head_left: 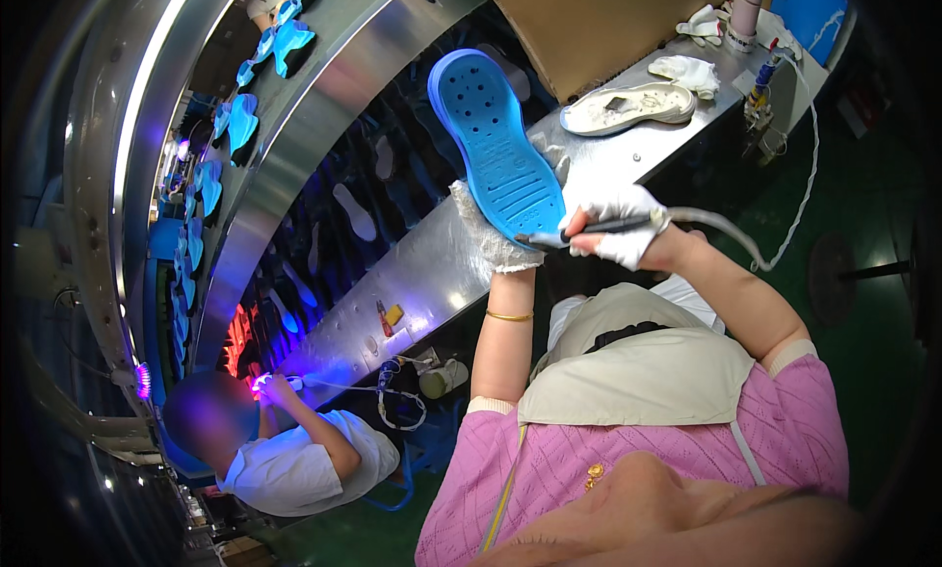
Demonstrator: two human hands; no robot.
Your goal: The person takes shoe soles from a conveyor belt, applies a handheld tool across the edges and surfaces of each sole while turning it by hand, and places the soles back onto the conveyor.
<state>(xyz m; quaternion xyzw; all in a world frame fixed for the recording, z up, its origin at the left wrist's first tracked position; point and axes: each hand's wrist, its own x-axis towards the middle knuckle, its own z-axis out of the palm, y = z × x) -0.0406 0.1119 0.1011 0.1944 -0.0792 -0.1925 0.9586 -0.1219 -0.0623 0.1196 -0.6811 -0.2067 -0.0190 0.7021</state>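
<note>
The person in the pink top wears white gloves on both hands. The left hand (494,235) is closed around the heel end of a blue shoe sole (498,151) and holds it up with the toe pointing toward 11 o'clock. The flat side with small holes faces us. The right hand (619,226) sits just at 3 o'clock from the left one. Its fingers are pinched shut around a thin pen-like tool (579,233), and the tip of the tool touches the heel edge of the blue sole. A grey cord (724,231) runs from the tool toward 3 o'clock. A gold bangle (509,316) is on the left wrist.

Behind the hands is a long shiny metal bench (432,273). At 1 o'clock from the hands a white shoe sole (628,107) lies flat on the bench. Just past it lies a crumpled white glove (689,72), and a brown cardboard sheet (599,23) leans there too.

Farther off, toward 10 and 11 o'clock, many more blue soles (241,126) sit in a row on a curved metal belt. Down at 8 o'clock another person in a white shirt (294,459) works at the bench, with hands under a purple light (263,382).
</note>
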